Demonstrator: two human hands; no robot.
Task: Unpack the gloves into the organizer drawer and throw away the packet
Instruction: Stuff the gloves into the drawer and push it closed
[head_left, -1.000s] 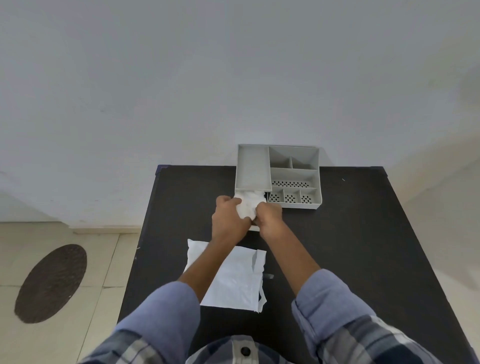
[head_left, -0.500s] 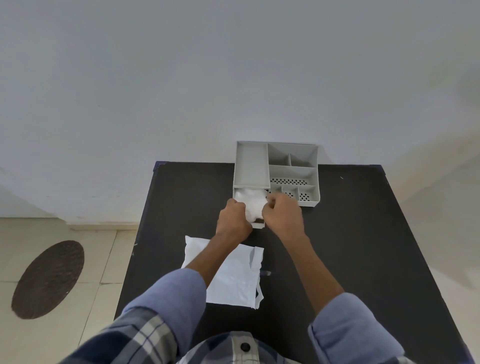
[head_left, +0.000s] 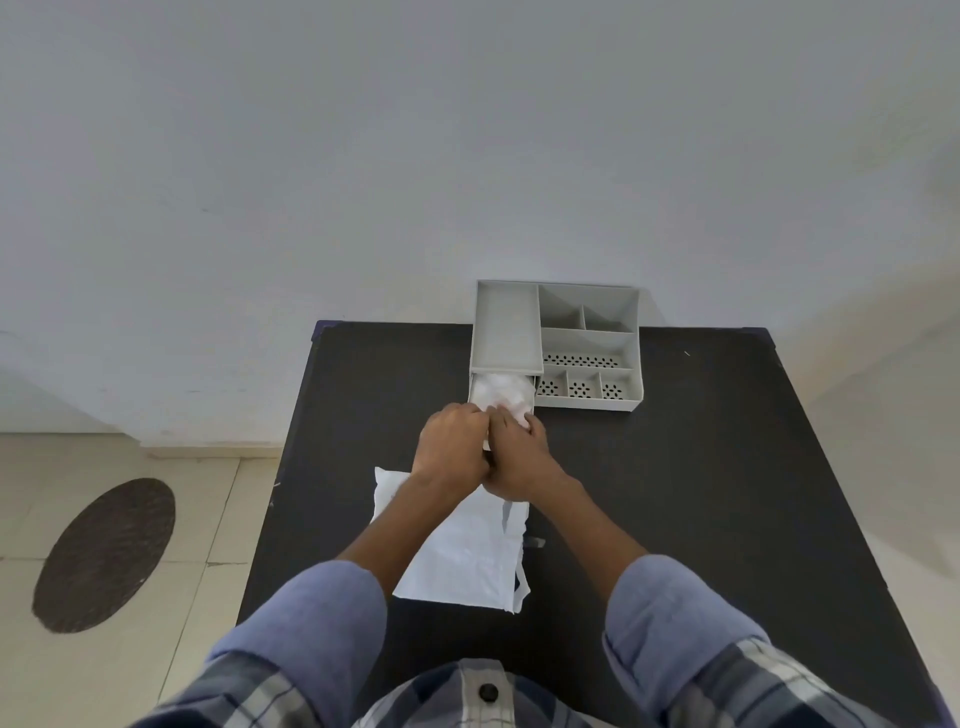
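Observation:
A grey organizer (head_left: 589, 343) stands at the far edge of the black table (head_left: 675, 493), its lower left drawer (head_left: 474, 387) pulled out toward me. A crumpled wad of white gloves (head_left: 501, 392) lies in that drawer. My left hand (head_left: 452, 449) and my right hand (head_left: 522, 460) are side by side at the drawer's near end, fingers curled on the near edge of the gloves and hiding the drawer front. The white packet (head_left: 462, 553) lies flat on the table beneath my forearms, its right end torn.
The organizer backs onto a pale wall. A small piece of tape or packet scrap (head_left: 535, 542) lies by the packet's right edge. A tiled floor with a dark round mat (head_left: 104, 553) lies to the left of the table.
The wad of gloves went from between my hands in front of the organizer into the open drawer. My hands followed it forward and now sit close together at the drawer's front.

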